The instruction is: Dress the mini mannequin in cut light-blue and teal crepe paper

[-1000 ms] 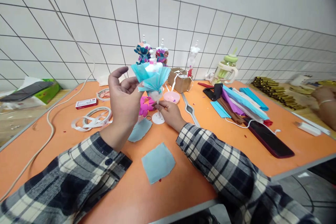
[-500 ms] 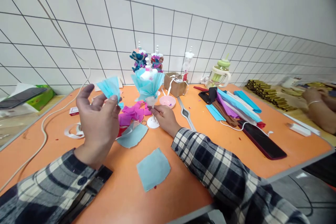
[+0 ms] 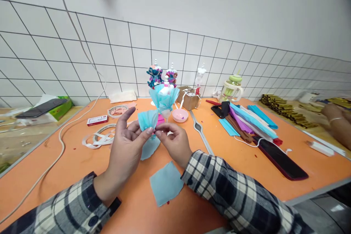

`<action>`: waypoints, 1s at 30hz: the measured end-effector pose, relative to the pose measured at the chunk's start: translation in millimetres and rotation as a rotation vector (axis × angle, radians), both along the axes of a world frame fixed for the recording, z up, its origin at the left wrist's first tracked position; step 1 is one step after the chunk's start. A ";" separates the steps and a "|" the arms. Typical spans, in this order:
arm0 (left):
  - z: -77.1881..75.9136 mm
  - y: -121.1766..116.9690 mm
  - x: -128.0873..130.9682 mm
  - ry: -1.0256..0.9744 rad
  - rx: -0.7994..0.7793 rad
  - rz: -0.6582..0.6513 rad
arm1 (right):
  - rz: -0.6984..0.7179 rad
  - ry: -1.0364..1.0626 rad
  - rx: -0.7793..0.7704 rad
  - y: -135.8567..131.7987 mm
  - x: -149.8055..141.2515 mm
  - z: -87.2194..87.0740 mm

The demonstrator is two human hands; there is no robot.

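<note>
My left hand [image 3: 126, 150] pinches a fan-shaped, gathered piece of light blue crepe paper [image 3: 148, 119] between thumb and fingers. At its narrow lower end, the fingertips of my right hand [image 3: 175, 142] press together, close to my left thumb. Just behind stands a small white dress form [image 3: 166, 89] wrapped in a ruffle of blue crepe paper [image 3: 163, 100]; my right hand hides its base. Below my hands lies a flat blue paper sheet [image 3: 166, 184], and another blue paper piece [image 3: 150, 150] sits partly beneath my fingers.
Decorated dress forms [image 3: 155, 76], a cardboard box [image 3: 189, 99] and a pink bowl [image 3: 180, 116] stand behind. Tape rolls [image 3: 102, 135] lie left, near a cable [image 3: 63, 131]. Folded crepe paper [image 3: 246, 113], a phone [image 3: 279, 159] and a bottle [image 3: 231, 87] are right. Another person's arm [image 3: 337, 120] shows far right.
My right hand has let go of the dress form's stand and come to the gathered paper's narrow end. My left hand has carried that paper rightward and down. The camera view has shifted.
</note>
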State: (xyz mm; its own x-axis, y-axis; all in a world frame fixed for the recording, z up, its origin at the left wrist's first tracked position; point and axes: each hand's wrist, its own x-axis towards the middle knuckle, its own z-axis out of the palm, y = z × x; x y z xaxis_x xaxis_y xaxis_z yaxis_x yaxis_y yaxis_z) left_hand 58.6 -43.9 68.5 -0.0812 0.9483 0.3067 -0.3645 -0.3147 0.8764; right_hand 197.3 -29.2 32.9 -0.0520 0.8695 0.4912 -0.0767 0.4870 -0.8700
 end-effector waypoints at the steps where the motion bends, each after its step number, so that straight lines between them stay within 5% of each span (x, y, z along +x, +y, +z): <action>1: -1.2 1.7 -0.2 -0.002 0.007 0.003 | 0.007 0.035 -0.026 0.2 -2.7 1.4; 7: -5.5 6.8 -2.2 -0.009 -0.010 -0.010 | 0.103 0.054 -0.140 4.6 -2.8 4.2; 12: -3.4 17.1 -11.3 -0.006 -0.112 -0.184 | 0.145 -0.052 -0.131 12.0 2.4 5.0; 17: -1.7 23.4 -15.7 -0.065 -0.158 -0.083 | 0.221 0.039 -0.209 18.7 4.4 4.7; 24: -16.4 51.7 -16.8 -0.072 0.048 -0.080 | -0.045 0.088 -0.030 26.6 14.6 18.5; 30: -43.4 92.1 29.6 0.109 0.018 -0.262 | -0.071 -0.097 -0.008 31.9 21.0 26.7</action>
State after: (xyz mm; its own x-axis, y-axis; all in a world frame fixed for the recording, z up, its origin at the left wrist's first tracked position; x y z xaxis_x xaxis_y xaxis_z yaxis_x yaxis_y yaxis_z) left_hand 88.2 48.2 25.1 0.2004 0.9269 0.3175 -0.3396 -0.2382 0.9099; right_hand 218.4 2.7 59.7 -0.0369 0.8764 0.4801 0.0425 0.4814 -0.8755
